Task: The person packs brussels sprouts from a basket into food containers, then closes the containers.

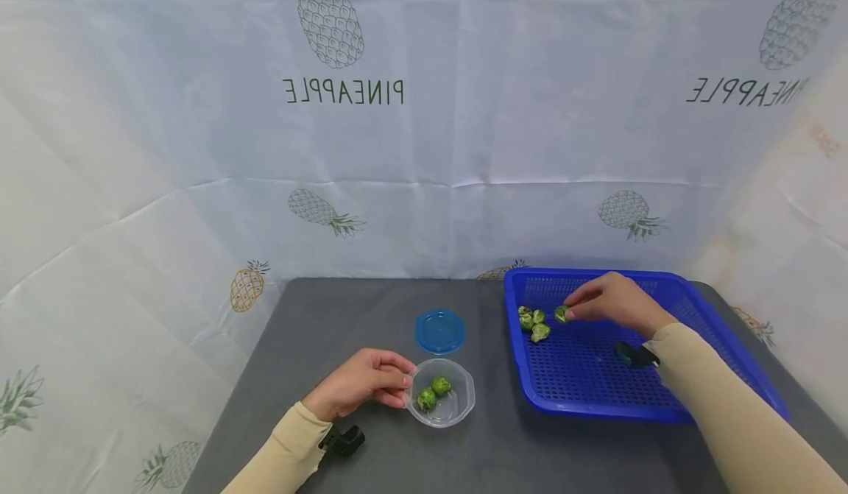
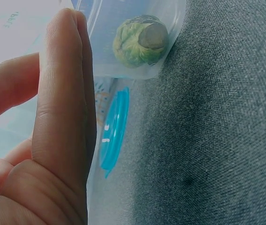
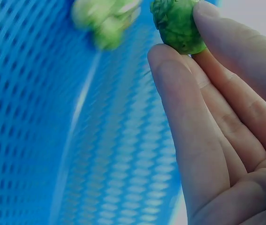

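Note:
My right hand (image 1: pixel 616 302) pinches a Brussels sprout (image 3: pixel 177 26) between thumb and fingertips, above the left part of a blue plastic basket (image 1: pixel 570 407). Several other sprouts (image 1: pixel 539 332) lie clustered against that basket's left wall. On the left, my other hand (image 1: pixel 363 382) grips the edge of a small clear plastic container (image 1: pixel 469 397) between thumb and fingers. Two sprouts (image 1: pixel 427 399) sit inside this container; in the left wrist view one sprout (image 2: pixel 142 41) shows through its wall, cut end outward.
A round blue lid (image 1: pixel 440 331) lies flat on the grey tabletop (image 1: pixel 371 317), just behind the clear container. Behind the table hangs a white curtain (image 1: pixel 450 133) with pineapple prints. Each wrist wears a black strapped device.

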Demonstrator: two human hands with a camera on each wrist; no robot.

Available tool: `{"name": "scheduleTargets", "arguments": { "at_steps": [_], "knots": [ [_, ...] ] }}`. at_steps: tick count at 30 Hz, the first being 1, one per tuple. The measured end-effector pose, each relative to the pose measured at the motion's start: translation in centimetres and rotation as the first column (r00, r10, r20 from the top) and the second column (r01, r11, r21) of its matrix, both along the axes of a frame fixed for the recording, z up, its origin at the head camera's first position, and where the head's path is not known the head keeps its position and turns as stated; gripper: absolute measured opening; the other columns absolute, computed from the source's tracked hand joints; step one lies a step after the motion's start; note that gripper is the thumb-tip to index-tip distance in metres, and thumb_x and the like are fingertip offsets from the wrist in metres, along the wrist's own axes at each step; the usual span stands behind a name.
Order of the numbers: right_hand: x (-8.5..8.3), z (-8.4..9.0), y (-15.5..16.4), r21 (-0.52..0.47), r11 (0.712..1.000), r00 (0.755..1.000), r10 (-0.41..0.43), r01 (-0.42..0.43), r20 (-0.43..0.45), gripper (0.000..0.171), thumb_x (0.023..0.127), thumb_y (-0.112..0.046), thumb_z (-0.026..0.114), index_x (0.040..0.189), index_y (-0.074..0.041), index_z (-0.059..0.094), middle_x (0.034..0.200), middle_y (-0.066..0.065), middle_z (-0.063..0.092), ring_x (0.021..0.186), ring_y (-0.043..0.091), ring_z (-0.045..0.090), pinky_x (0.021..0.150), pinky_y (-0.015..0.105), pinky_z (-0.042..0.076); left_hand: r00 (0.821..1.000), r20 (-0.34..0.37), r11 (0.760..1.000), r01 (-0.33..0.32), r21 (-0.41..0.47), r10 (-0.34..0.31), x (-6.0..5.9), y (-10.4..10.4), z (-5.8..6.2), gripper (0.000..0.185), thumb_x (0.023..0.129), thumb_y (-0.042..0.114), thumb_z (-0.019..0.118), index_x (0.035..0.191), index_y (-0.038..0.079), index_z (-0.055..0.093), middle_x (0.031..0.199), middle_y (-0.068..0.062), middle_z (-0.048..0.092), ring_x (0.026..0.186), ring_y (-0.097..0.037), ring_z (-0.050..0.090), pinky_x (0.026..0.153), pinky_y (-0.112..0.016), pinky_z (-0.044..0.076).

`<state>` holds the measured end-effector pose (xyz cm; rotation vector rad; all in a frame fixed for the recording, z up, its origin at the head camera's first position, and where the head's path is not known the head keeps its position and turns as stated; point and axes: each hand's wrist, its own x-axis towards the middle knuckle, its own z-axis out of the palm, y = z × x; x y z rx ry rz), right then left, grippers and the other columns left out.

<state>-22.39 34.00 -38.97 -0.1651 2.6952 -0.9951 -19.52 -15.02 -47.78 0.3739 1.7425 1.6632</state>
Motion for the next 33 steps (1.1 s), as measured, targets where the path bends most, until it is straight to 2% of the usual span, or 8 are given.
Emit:
{"name": "scheduleTargets", "arguments": {
  "at_steps": [6,9,14,23,28,33],
  "knots": [
    [2.2,1.9,-2.8,-0.068,0.997,0.997,0.025,-0.03,-0.074,0.036,0.095,-0.044,0.083,0.123,-0.022,0.082,0.124,0.002,0.08,0.118,0.025,0.074,0.101,0.054,0.063,1.0,0.008,1.0,-0.017,-0.014,0.017,-0.1,0.1,-0.3,0.042,0.103,0.013,0.073,0.138,-0.009,0.066,0.096,-0.006,0.079,0.086,-0.013,0.077,0.082,-0.032,0.07],
    [2.9,2.4,-5.1,-0.099,0.994,0.995,0.044,-0.053,-0.093,0.031,0.095,-0.044,0.084,0.119,-0.025,0.084,0.121,-0.002,0.081,0.114,0.02,0.075,0.1,0.049,0.065,1.0,0.006,1.0,-0.02,-0.016,0.02,-0.2,0.1,-0.4,0.042,0.103,0.014,0.073,0.137,-0.009,0.066,0.097,-0.006,0.079,0.086,-0.014,0.077,0.082,-0.032,0.071],
    [3.5,2.6,-9.6,-0.135,0.985,0.991,0.098,-0.109,-0.088,0.021,0.094,-0.038,0.086,0.111,-0.027,0.085,0.109,-0.006,0.083,0.101,0.014,0.076,0.091,0.039,0.066,1.0,0.006,1.0,-0.019,-0.009,0.019,-0.2,0.1,-0.3,0.042,0.103,0.013,0.073,0.138,-0.009,0.066,0.098,-0.007,0.08,0.086,-0.013,0.077,0.082,-0.032,0.07],
    [4.7,1.3,-16.5,-0.194,0.934,0.952,0.28,-0.301,-0.125,0.012,0.091,-0.025,0.089,0.102,-0.023,0.086,0.099,-0.007,0.083,0.089,0.011,0.079,0.08,0.027,0.067,1.0,-0.007,1.0,-0.01,-0.004,0.01,0.0,0.0,-0.1,0.039,0.104,0.012,0.071,0.137,-0.009,0.066,0.1,-0.007,0.08,0.087,-0.013,0.077,0.082,-0.032,0.07],
    [5.3,-0.1,-19.0,-0.146,0.917,0.925,0.354,-0.372,-0.137,0.012,0.089,-0.018,0.09,0.101,-0.019,0.086,0.094,-0.008,0.082,0.084,0.005,0.077,0.077,0.023,0.066,1.0,0.006,1.0,-0.017,-0.005,0.017,-0.1,0.1,0.0,0.038,0.104,0.012,0.071,0.136,-0.009,0.067,0.099,-0.008,0.079,0.086,-0.013,0.077,0.081,-0.031,0.07],
    [5.7,-1.2,-20.6,-0.072,0.916,0.914,0.383,-0.394,-0.136,0.013,0.086,-0.014,0.092,0.098,-0.017,0.086,0.089,-0.009,0.081,0.079,0.001,0.073,0.073,0.022,0.064,1.0,0.012,1.0,-0.02,0.006,0.02,0.1,0.1,0.2,0.039,0.104,0.011,0.071,0.136,-0.01,0.066,0.096,-0.007,0.079,0.085,-0.013,0.077,0.08,-0.03,0.07]
  ]
}}
